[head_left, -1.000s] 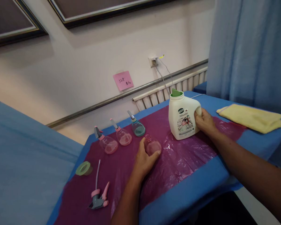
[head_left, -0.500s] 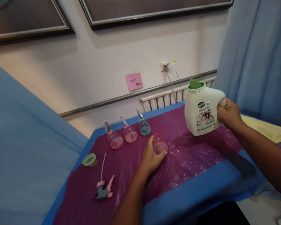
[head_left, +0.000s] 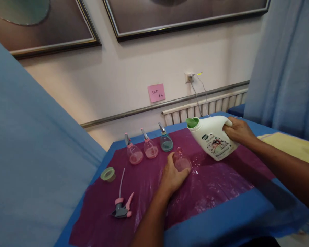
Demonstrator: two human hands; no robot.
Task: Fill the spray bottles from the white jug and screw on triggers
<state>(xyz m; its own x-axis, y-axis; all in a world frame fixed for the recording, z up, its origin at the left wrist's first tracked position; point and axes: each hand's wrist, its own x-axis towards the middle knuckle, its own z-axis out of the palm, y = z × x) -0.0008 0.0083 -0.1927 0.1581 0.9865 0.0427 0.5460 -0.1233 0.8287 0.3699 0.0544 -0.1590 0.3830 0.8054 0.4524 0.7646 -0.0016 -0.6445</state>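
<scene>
By the left hand (head_left: 173, 175), curled round it, a pink bottle (head_left: 181, 162) is steadied on purple plastic sheeting (head_left: 211, 192); by the right hand (head_left: 239, 131) a tilted white jug (head_left: 211, 132) is gripped alongside. The blue-covered table (head_left: 221, 214) is flanked by curtains (head_left: 283, 79).

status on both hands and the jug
Left hand around open pink bottle. Right hand holding white jug, tilted. Spray bottles off to left, not between.
</scene>
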